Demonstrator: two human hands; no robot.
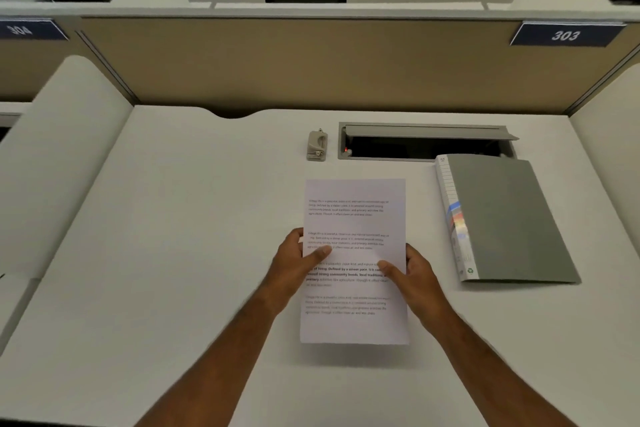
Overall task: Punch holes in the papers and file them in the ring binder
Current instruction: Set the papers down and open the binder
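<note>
Papers (354,218), printed with several short blocks of text, were held above the counter (194,218) in front of the hole punch (317,146), which stood near their far edge. From the head view, the left hand (298,262) pinched the stack's left edge with the thumb lying across the print, and the right hand (414,276) pinched the right edge the same way; each grip was clamped on the sheets, not loose. A shadow under the near edge suggested the stack was lifted slightly clear of the surface.

To do this step well, the sheets probably wanted squaring first: tapping one long edge on the counter so all edges lined up, then carrying that edge to the hole punch. The stack looked thin, so it would likely flex and droop unless supported on both sides. How many sheets it held could not be told. Feeding them fully and evenly into the slot, centred, should keep the holes level.

The ring binder (509,218), grey with a pale labelled spine, lay closed to the right of the hole punch and nearer the person, well apart from the papers. An open cable tray (422,142) sat just right of the hole punch.
</note>
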